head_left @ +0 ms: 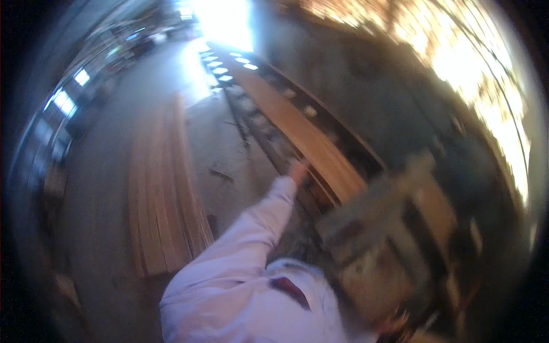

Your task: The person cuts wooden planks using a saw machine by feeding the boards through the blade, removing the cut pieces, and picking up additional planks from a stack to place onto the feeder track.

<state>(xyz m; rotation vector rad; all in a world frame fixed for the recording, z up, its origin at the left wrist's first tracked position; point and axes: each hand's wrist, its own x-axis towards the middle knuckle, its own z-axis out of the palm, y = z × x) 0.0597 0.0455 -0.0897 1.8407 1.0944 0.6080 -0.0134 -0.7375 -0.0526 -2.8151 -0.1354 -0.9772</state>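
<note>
A long, pale wooden board [303, 137] lies along a dark roller conveyor [260, 117] that runs away from me toward a bright opening. My left hand [297, 170], at the end of a light sleeve, reaches to the board's left edge. It appears to touch that edge, but blur hides how the fingers are set. The board's near end meets a wooden machine table or bench [372, 251]. Low at the bottom right, my right hand [393, 324] is smeared by motion beside that bench. Whether it holds anything does not show.
On the floor to the left lies a stack of long boards [163, 200] side by side. Small dark scraps [222, 175] lie between the stack and the conveyor. A dark surface [400, 108] spreads on the right, beneath a glaring, bright gap. Windows [64, 103] line the far left.
</note>
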